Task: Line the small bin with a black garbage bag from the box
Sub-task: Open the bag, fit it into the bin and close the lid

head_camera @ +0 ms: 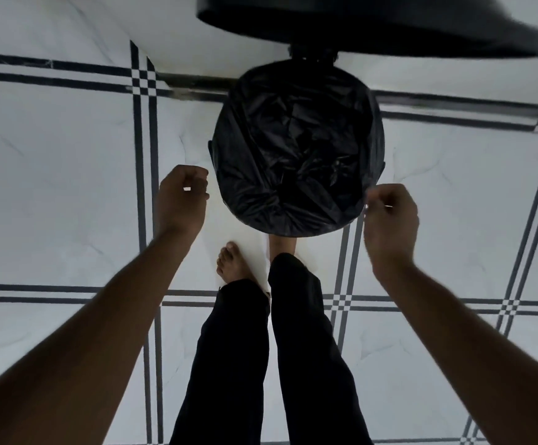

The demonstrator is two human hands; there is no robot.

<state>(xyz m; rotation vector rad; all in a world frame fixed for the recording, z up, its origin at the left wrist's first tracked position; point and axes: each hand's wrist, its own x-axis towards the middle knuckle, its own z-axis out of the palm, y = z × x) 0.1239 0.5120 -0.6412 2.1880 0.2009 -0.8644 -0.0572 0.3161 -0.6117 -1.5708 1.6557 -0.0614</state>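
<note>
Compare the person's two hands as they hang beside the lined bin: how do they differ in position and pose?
1. The left hand sits left of the bin, clear of the black bag; the right hand is at the bag's right edge.
2. The left hand sits slightly higher in the view than the right hand.
Shared: both have fingers curled, and neither plainly holds anything.
</note>
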